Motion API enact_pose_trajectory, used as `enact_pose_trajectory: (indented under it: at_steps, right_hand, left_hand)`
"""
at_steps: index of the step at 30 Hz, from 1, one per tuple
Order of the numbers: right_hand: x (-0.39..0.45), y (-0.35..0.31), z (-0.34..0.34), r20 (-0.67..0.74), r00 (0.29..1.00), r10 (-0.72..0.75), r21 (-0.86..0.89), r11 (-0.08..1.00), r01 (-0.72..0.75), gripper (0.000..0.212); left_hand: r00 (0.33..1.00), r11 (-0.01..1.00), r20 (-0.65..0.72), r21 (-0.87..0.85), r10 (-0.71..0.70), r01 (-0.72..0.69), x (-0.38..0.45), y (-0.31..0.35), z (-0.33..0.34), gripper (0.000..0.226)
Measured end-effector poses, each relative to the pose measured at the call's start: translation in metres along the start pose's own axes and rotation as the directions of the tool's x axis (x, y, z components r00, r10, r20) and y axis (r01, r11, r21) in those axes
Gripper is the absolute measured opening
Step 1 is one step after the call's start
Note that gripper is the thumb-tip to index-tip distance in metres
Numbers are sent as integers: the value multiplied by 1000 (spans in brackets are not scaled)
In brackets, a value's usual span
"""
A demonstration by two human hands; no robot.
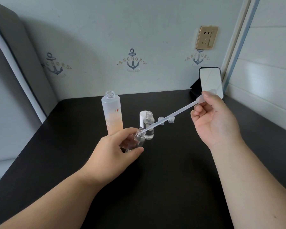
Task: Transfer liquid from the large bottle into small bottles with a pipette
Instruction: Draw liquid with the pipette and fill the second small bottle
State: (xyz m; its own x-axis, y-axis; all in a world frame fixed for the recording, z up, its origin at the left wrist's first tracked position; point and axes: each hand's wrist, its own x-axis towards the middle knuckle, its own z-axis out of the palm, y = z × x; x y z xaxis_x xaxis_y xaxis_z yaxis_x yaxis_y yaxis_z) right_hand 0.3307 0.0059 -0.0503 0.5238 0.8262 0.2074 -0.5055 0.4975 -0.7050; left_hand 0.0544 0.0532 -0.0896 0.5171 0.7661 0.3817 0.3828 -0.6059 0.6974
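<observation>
The dark table (155, 179) lay under both hands. Just beyond the left hand (116, 151) stood the large bottle (112, 113), uncapped. That hand gripped a tilted small bottle (138, 140); a second small bottle (149, 125) stood just past it. The right hand (216, 119) pinched the pipette (180, 113) bulb, tip at the held bottle's mouth. Two small caps (166, 120) lay left of it.

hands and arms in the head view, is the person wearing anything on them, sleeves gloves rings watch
Nothing worn shows. Both forearms are bare right to the bottom edge of the picture, with no sleeve or cuff. The left hand and right hand carry no glove, ring, watch or bracelet on the parts in view.
</observation>
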Motion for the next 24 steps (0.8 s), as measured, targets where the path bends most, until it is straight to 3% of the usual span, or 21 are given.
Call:
enact_pose_trajectory:
  at_steps: [24]
  right_hand:
    - [-3, -3, 1, -3, 1000, -4, 69, 998, 4, 25]
  left_hand:
    - [999, 999, -36, 37, 4, -2, 0, 0, 1, 43]
